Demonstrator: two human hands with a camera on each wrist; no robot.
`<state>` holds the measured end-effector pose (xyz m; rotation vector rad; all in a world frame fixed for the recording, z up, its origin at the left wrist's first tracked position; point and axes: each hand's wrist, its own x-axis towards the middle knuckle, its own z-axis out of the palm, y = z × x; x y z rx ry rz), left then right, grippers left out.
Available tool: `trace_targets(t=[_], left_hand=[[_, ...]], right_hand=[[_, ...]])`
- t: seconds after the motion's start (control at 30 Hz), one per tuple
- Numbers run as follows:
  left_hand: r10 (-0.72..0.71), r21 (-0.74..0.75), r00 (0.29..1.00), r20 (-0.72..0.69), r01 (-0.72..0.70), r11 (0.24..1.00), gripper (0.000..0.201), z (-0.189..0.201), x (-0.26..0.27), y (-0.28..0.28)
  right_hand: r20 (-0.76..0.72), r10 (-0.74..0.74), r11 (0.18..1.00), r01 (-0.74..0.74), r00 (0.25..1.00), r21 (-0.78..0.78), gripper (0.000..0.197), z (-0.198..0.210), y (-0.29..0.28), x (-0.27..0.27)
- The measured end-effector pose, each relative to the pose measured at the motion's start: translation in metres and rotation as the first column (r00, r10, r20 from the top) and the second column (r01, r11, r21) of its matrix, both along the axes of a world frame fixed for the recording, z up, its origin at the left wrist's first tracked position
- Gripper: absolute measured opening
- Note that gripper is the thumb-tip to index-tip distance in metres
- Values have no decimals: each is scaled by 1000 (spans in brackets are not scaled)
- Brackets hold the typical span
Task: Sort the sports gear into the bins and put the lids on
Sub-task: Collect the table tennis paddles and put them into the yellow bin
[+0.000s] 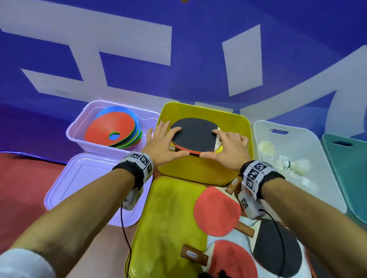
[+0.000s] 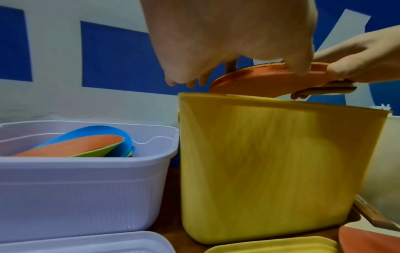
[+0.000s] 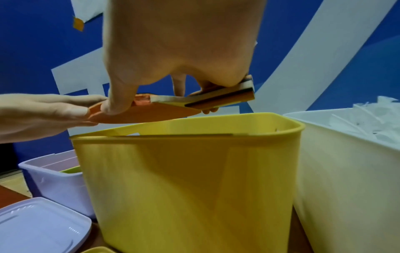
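Nearest the person, at six o'clock, a flat yellow plastic lid (image 1: 168, 230) lies on the floor with three loose red and black table-tennis paddles (image 1: 217, 211) spread at its four o'clock. A pale lilac lid (image 1: 81, 178) sits at its nine o'clock. Just beyond, over the open yellow plastic bin (image 1: 199, 170), the left hand (image 1: 164, 142) and right hand (image 1: 227, 148) together hold a stack of paddles, black rubber face up (image 1: 193, 134), fingers curled round its edges, just above the rim. At ten o'clock the lilac bin (image 1: 76, 134) holds coloured flat discs (image 1: 110, 130); at two o'clock a white bin (image 1: 329, 185) holds shuttlecocks (image 1: 295, 165).
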<state>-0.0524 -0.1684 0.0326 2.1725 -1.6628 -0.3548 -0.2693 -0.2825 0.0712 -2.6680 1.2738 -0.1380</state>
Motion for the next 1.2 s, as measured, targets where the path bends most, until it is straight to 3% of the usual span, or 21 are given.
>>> trace_targets(t=[0.23, 0.47, 0.63, 0.77, 0.87, 1.0, 1.1, 1.2], left_hand=[[5, 72, 992, 129, -14, 997, 92, -13, 2, -16], [-16, 147, 991, 131, -3, 989, 78, -12, -8, -3], [-74, 142, 979, 189, 48, 989, 79, -10, -45, 19], [-161, 121, 974, 161, 142, 982, 87, -18, -87, 40], [-242, 99, 964, 110, 232, 968, 82, -34, -118, 56], [-326, 246, 942, 76, 300, 922, 81, -65, -150, 82], [-295, 342, 954, 45, 263, 902, 95, -83, -167, 94], [-282, 411, 959, 10, 253, 876, 94, -88, -179, 98]], right_hand=[[-270, -63, 961, 131, 961, 243, 100, -3, -19, 17], [-165, -38, 973, 74, 986, 216, 74, -7, -5, 2], [-86, 20, 984, -4, 996, 180, 75, -12, 15, -28], [-45, 91, 986, -84, 995, 143, 79, -21, 36, -62], [-57, 156, 980, -147, 986, 131, 79, -31, 54, -93], [-103, 191, 975, -177, 976, 131, 76, -42, 78, -131], [-69, 247, 965, -239, 967, 105, 70, -61, 93, -155], [-65, 276, 955, -266, 959, 129, 70, -78, 103, -171]])
